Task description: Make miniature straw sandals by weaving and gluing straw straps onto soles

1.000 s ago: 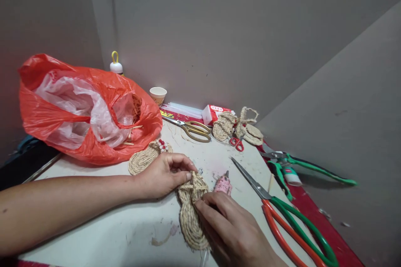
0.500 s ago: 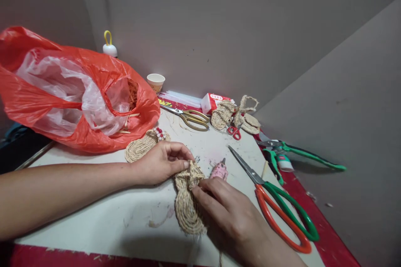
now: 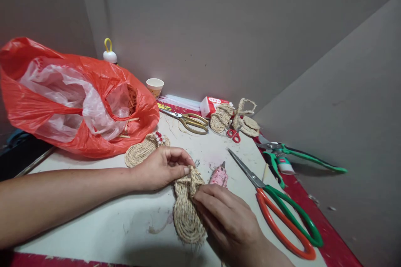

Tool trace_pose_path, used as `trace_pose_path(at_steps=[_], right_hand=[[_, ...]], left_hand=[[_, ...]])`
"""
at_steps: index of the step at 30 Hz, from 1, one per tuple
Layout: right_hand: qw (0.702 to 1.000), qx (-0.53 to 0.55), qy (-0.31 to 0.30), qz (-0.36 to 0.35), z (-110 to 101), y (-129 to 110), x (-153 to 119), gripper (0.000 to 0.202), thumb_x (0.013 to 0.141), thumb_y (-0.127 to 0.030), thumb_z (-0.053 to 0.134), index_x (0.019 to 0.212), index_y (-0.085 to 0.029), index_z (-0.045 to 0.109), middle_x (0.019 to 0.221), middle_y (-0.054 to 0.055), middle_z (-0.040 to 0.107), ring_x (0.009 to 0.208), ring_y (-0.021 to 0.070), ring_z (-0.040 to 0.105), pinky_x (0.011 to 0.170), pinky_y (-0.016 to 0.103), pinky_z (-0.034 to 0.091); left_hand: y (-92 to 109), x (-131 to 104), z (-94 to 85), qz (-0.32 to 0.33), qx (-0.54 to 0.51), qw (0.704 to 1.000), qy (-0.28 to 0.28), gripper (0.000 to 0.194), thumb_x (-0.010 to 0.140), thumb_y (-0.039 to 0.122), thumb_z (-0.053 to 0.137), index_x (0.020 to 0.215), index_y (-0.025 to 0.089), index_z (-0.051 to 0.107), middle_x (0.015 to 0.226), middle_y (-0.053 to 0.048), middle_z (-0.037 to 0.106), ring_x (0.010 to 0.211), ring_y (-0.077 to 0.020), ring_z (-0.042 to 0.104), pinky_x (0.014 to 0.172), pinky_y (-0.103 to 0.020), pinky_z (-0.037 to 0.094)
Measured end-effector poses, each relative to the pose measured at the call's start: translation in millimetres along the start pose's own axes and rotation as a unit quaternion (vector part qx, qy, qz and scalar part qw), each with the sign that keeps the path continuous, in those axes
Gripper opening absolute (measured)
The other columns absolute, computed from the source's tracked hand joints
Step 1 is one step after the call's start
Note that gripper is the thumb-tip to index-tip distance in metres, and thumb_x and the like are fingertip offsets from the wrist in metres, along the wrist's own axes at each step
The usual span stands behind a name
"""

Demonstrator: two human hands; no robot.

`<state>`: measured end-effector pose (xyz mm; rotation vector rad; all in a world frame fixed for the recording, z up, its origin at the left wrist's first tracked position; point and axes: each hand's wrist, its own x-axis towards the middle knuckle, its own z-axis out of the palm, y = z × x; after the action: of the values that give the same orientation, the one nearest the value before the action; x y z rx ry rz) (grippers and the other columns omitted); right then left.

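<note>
A small woven straw slipper (image 3: 187, 216) lies on the white board, its coiled sole toward me and its braided upper at the far end. My left hand (image 3: 166, 167) pinches the tip of the upper between thumb and fingers. At the slipper's right side, my right hand (image 3: 228, 212) is closed with its fingertips on the braid; what lies under those fingers is partly hidden. Just beyond the right hand is a pink glue gun (image 3: 219, 176), nozzle pointing away. Another straw slipper (image 3: 140, 151), with red and white beads, rests behind my left wrist.
Large scissors (image 3: 275, 204) with orange and green handles lie at right. Gold-handled scissors (image 3: 191, 123), a paper cup (image 3: 155, 86), glue sticks (image 3: 181, 102) and a red-and-white box (image 3: 213, 105) are at the back. A red plastic bag (image 3: 78, 104) bulges at left; green-handled pliers (image 3: 307, 158) sit far right.
The whole view has shifted slightly, so things sit a little lower. Both hands stay on the slipper, and the right fingers have moved slightly along its side.
</note>
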<state>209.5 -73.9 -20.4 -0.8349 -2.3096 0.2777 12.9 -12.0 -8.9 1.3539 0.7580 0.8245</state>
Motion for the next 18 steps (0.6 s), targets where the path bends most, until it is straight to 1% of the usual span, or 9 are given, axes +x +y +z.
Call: trace_pose_path(at_steps=[3, 6, 9, 11, 13, 15, 18], right_hand=[[1.0, 0.0, 0.015, 0.009, -0.4, -1.0, 0.8, 0.024, 0.086, -0.003, 0.052, 0.104, -0.017, 0.058, 0.088, 0.008, 0.064, 0.079, 0.0172, 0.061, 0.069, 0.03, 0.053], [0.999, 0.017, 0.023, 0.043, -1.7, -5.5, 4.1, 0.017, 0.087, -0.006, 0.051, 0.097, -0.019, 0.056, 0.079, 0.004, 0.062, 0.071, 0.0152, 0.06, 0.064, 0.027, 0.051], [0.996, 0.031, 0.013, 0.087, -2.9, -11.8, 7.2, 0.012, 0.088, -0.009, 0.051, 0.09, -0.02, 0.055, 0.075, 0.003, 0.061, 0.066, 0.014, 0.058, 0.059, 0.025, 0.049], [0.993, 0.03, 0.018, 0.116, -3.4, -15.2, 8.3, 0.007, 0.086, -0.013, 0.053, 0.088, -0.019, 0.056, 0.072, 0.002, 0.059, 0.06, 0.0134, 0.056, 0.054, 0.024, 0.047], [0.99, 0.025, 0.033, 0.133, -3.9, -17.3, 8.9, 0.003, 0.085, -0.017, 0.057, 0.088, -0.018, 0.057, 0.069, 0.001, 0.056, 0.054, 0.0127, 0.053, 0.048, 0.023, 0.044], [0.989, 0.027, 0.053, 0.137, -4.3, -18.3, 9.2, 0.006, 0.083, -0.02, 0.061, 0.089, -0.018, 0.059, 0.066, 0.0, 0.055, 0.052, 0.0122, 0.052, 0.046, 0.022, 0.043], [0.985, 0.045, 0.082, 0.142, -4.4, -20.0, 8.8, 0.007, 0.084, -0.016, 0.059, 0.09, -0.018, 0.061, 0.064, 0.0, 0.057, 0.05, 0.0114, 0.054, 0.046, 0.021, 0.045]], left_hand=[[-1.1, -0.2, 0.5, 0.006, 0.003, 1.0, 0.001, 0.007, 0.075, 0.017, 0.062, 0.08, 0.013, 0.062, 0.064, 0.004, 0.05, 0.059, -0.0082, 0.042, 0.059, -0.022, 0.033], [-2.5, -0.7, 1.3, 0.018, 0.008, 1.0, 0.003, 0.007, 0.074, 0.016, 0.062, 0.08, 0.013, 0.063, 0.065, 0.004, 0.052, 0.061, -0.0086, 0.045, 0.059, -0.022, 0.035], [-2.8, -1.7, 2.4, 0.034, 0.028, 0.999, 0.015, 0.008, 0.075, 0.015, 0.061, 0.082, 0.013, 0.064, 0.073, 0.001, 0.058, 0.069, -0.0109, 0.051, 0.066, -0.024, 0.04], [-2.2, -2.6, 3.5, 0.037, 0.042, 0.998, 0.023, 0.009, 0.074, 0.014, 0.06, 0.082, 0.013, 0.064, 0.076, 0.0, 0.06, 0.073, -0.0122, 0.053, 0.07, -0.025, 0.042], [-1.4, -3.6, 4.8, 0.035, 0.05, 0.998, 0.027, 0.01, 0.074, 0.013, 0.06, 0.082, 0.014, 0.065, 0.077, -0.001, 0.061, 0.074, -0.0128, 0.054, 0.071, -0.026, 0.043], [-1.0, -4.5, 5.9, 0.031, 0.049, 0.998, 0.03, 0.01, 0.073, 0.013, 0.06, 0.082, 0.014, 0.065, 0.077, -0.001, 0.062, 0.074, -0.013, 0.055, 0.071, -0.026, 0.043], [-1.0, -5.2, 6.8, 0.03, 0.043, 0.998, 0.036, 0.01, 0.073, 0.013, 0.059, 0.082, 0.014, 0.065, 0.077, -0.001, 0.062, 0.074, -0.0128, 0.055, 0.07, -0.025, 0.043]])
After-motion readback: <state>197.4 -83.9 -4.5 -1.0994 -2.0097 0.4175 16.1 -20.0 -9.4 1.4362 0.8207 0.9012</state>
